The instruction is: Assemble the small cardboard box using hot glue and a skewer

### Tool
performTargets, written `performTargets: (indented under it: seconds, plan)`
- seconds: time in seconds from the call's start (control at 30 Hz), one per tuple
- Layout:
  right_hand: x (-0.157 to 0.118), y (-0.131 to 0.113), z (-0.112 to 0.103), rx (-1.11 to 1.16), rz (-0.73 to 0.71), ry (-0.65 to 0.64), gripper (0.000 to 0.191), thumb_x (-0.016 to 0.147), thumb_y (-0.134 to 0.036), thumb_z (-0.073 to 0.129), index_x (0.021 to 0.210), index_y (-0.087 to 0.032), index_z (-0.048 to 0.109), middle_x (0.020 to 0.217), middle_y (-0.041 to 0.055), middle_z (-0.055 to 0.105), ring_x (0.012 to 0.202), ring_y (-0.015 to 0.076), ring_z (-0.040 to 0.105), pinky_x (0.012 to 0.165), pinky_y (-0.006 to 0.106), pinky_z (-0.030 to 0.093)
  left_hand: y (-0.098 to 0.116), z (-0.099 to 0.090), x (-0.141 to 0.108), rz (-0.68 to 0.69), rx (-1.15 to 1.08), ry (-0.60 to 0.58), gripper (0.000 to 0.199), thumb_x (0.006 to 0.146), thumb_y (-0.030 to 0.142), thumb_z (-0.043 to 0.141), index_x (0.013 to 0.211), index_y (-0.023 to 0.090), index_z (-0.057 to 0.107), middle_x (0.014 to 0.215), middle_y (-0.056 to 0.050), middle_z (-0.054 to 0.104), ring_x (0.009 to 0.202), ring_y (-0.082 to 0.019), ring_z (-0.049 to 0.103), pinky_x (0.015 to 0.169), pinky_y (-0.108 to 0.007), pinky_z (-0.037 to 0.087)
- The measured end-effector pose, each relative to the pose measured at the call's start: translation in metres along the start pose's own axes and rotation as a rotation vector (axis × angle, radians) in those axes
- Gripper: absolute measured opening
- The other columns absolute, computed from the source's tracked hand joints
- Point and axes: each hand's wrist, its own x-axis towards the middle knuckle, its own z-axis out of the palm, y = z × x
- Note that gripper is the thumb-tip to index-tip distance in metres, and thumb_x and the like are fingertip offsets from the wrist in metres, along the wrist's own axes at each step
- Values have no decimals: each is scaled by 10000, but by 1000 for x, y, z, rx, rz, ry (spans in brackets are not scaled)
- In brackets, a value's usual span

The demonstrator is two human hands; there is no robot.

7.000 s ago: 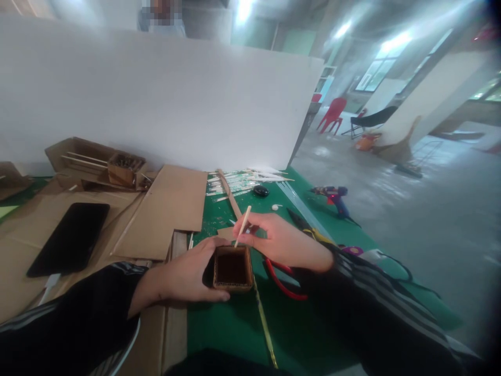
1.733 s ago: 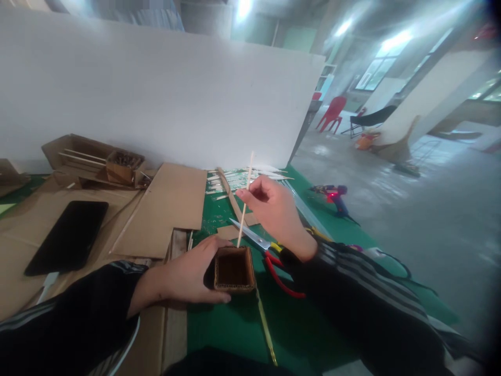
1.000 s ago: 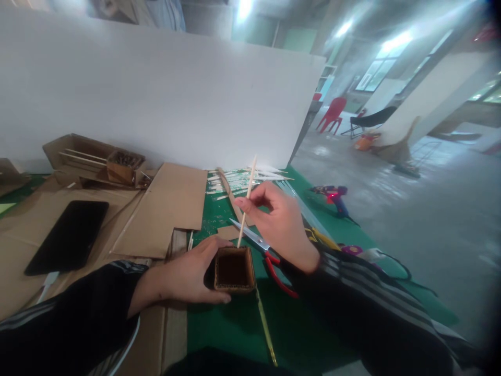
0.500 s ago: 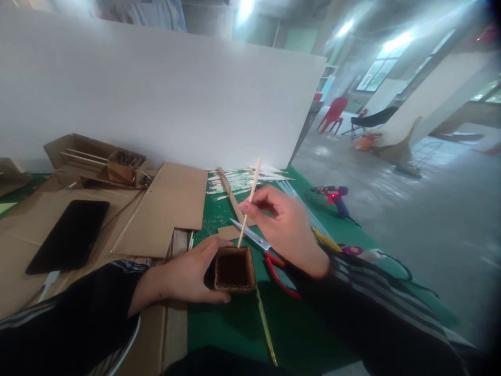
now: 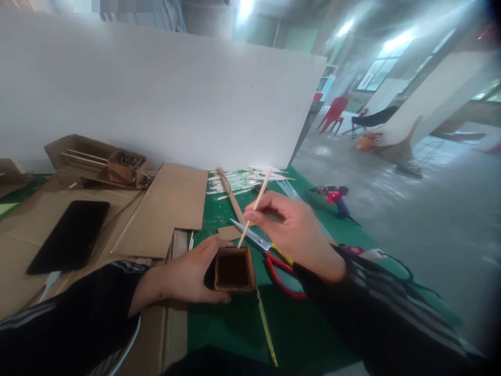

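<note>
A small square cardboard box [image 5: 235,288] with an open top stands on the green mat [image 5: 219,329]. Its left side is gripped by my left hand [image 5: 191,269], thumb along the near side and fingers at the far side. My right hand [image 5: 291,224] pinches a thin wooden stick [image 5: 260,196] between thumb and fingers. The stick slants up to the right, and its lower end is at the box's far rim. Red-handled scissors [image 5: 279,279] lie partly under my right hand and wrist, blades toward the upper left.
Cardboard sheets [image 5: 168,203] and a black phone [image 5: 70,236] lie at the left, with a cardboard tray [image 5: 70,151] behind. White sticks [image 5: 235,183] are scattered beyond the box. A glue gun [image 5: 338,198] lies at the right. A white panel [image 5: 164,99] stands behind.
My right hand has moved a little right and down. The stick in it leans further right, its lower end still at the box rim. My left hand and the box stay put.
</note>
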Motion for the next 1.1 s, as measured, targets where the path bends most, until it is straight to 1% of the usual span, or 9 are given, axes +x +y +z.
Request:
performTargets:
  seconds: [0.13, 0.23, 0.3, 0.43, 0.57, 0.7, 0.8, 0.97, 1.1]
  plan:
    - [-1, -4, 1, -79, -36, 13, 223, 896, -276, 683, 729, -175, 576, 709, -23, 615, 630, 105, 566, 608, 230, 451, -2, 1, 0, 14, -3, 5, 855, 691, 376, 851, 1391, 271, 372, 1385, -83, 470, 1264, -304, 507, 1091, -439, 435]
    - [1, -3, 2, -112, -21, 30, 266, 876, -292, 708, 700, -177, 544, 655, -44, 541, 572, 88, 489, 557, 221, 410, -2, 1, 0, 12, -8, 3, 852, 691, 381, 851, 1391, 265, 378, 1377, -84, 478, 1256, -306, 512, 1087, -438, 439]
    - [2, -4, 0, -79, 21, -20, 253, 882, -299, 699, 712, -173, 560, 677, -35, 570, 598, 93, 527, 568, 214, 429, -2, 1, 0, 15, -9, 3, 845, 686, 384, 854, 1381, 259, 389, 1369, -87, 482, 1256, -310, 511, 1088, -443, 437]
    - [1, -8, -4, -32, 75, -122, 163, 917, -256, 650, 783, -166, 633, 783, -2, 672, 724, 118, 631, 660, 208, 489, -3, 2, 0, 11, -19, 3, 860, 683, 392, 855, 1388, 253, 383, 1377, -95, 478, 1268, -315, 503, 1098, -451, 428]
    - [0, -11, -5, -95, 55, -130, 153, 931, -255, 627, 803, -174, 651, 785, -1, 686, 707, 115, 614, 647, 208, 480, -4, 3, 1, -2, -17, 4, 866, 683, 399, 853, 1397, 261, 383, 1396, -98, 472, 1266, -327, 510, 1086, -462, 440]
    - [1, -9, -2, -116, 68, -122, 225, 915, -286, 649, 730, -176, 585, 696, -18, 644, 621, 101, 567, 581, 201, 447, -3, 3, 1, 10, -11, 4, 851, 689, 389, 849, 1392, 265, 387, 1397, -98, 478, 1272, -327, 506, 1087, -463, 440]
    - [2, -7, -1, -114, 90, -118, 266, 904, -310, 662, 704, -177, 548, 669, -22, 629, 594, 101, 555, 560, 211, 426, -3, 2, 1, 14, -9, 6, 845, 685, 389, 850, 1385, 261, 394, 1391, -96, 482, 1275, -328, 504, 1089, -457, 439]
    - [3, -10, -4, -153, 141, -172, 215, 910, -292, 650, 741, -167, 612, 678, -16, 631, 598, 109, 541, 554, 222, 405, -3, 2, 1, 12, 8, -2, 843, 685, 394, 849, 1381, 258, 392, 1393, -92, 476, 1285, -327, 493, 1106, -459, 421]
    - [2, -9, -6, -155, 128, -227, 153, 938, -269, 606, 841, -173, 676, 784, 1, 684, 691, 127, 592, 619, 230, 433, -2, 2, 2, 5, 3, -4, 839, 687, 390, 849, 1379, 261, 392, 1385, -92, 481, 1280, -320, 496, 1111, -462, 416]
